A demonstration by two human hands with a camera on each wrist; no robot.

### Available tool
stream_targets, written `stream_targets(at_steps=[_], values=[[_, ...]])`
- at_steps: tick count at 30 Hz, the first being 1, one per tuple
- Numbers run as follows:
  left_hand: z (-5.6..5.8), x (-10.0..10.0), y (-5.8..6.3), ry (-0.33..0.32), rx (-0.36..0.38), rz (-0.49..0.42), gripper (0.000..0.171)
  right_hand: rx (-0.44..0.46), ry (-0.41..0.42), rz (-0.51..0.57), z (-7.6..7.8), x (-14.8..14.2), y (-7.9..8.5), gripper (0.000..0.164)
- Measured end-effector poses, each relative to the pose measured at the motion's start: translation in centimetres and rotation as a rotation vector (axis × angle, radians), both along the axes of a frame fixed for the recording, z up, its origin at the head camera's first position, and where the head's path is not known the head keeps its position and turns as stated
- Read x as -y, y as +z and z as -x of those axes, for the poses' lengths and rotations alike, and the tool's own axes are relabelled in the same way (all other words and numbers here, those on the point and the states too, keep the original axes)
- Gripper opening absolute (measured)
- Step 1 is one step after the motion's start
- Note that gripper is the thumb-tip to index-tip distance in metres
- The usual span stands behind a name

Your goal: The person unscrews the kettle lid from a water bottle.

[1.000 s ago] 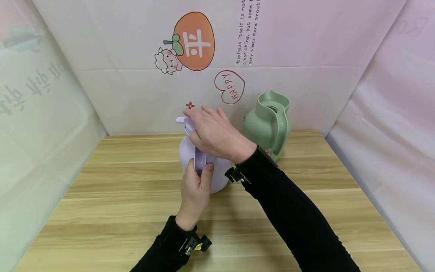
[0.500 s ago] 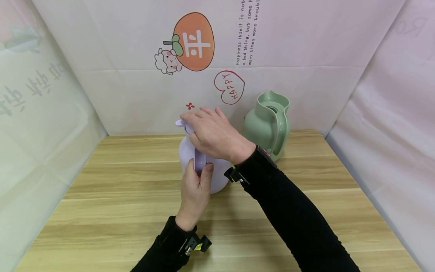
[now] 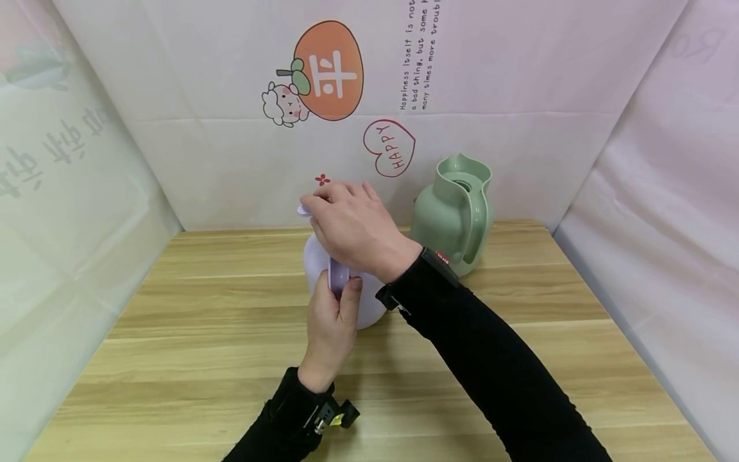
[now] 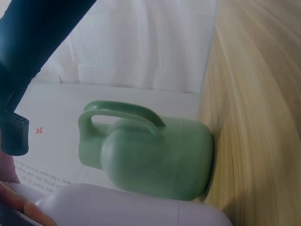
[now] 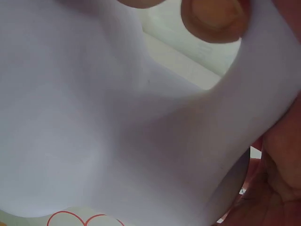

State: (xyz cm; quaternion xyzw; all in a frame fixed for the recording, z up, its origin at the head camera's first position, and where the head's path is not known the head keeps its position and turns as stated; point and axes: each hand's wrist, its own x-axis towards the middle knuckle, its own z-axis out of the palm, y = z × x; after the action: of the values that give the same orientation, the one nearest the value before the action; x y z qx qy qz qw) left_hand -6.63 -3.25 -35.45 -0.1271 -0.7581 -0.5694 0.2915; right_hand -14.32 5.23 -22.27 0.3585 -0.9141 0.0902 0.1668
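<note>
A lavender thermos jug (image 3: 315, 256) stands on the table, its handle (image 3: 339, 277) facing me. My left hand (image 3: 331, 327) grips that handle low down, thumb along its side. Over the jug's mouth lies my right hand (image 3: 355, 226), fingers bent round the lid (image 3: 303, 210), of which only a small tab pokes out at the left. Most of the lid and the neck are hidden beneath this hand. In the right wrist view, the pale jug body (image 5: 70, 127) fills much of the picture, with left-hand fingertips (image 5: 214, 21) showing through the handle opening.
A green thermos jug (image 3: 441, 215) with an uncovered mouth stands just behind and right of the lavender one, near my right forearm. The wood-grain table (image 3: 202, 333) ends at a printed white cloth backdrop (image 3: 231, 173), with cloth on both sides.
My right hand has turned and shifted slightly left and toward me over the lid, its fingers bending more. The lid's tab has moved a little toward me. My left hand stays put.
</note>
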Motion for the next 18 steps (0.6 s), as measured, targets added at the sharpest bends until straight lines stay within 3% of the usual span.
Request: stream_targets(at_steps=[9, 18], values=[[-0.11, 0.04, 0.00, -0.004, -0.001, -0.007, 0.015, -0.036, -0.007, -0.053, 0.10, 0.35, 0.06, 0.046], [-0.06, -0.03, 0.06, 0.008, 0.004, 0.001, 0.016, -0.044, 0.047, 0.015, -0.05, -0.02, -0.07, 0.045]])
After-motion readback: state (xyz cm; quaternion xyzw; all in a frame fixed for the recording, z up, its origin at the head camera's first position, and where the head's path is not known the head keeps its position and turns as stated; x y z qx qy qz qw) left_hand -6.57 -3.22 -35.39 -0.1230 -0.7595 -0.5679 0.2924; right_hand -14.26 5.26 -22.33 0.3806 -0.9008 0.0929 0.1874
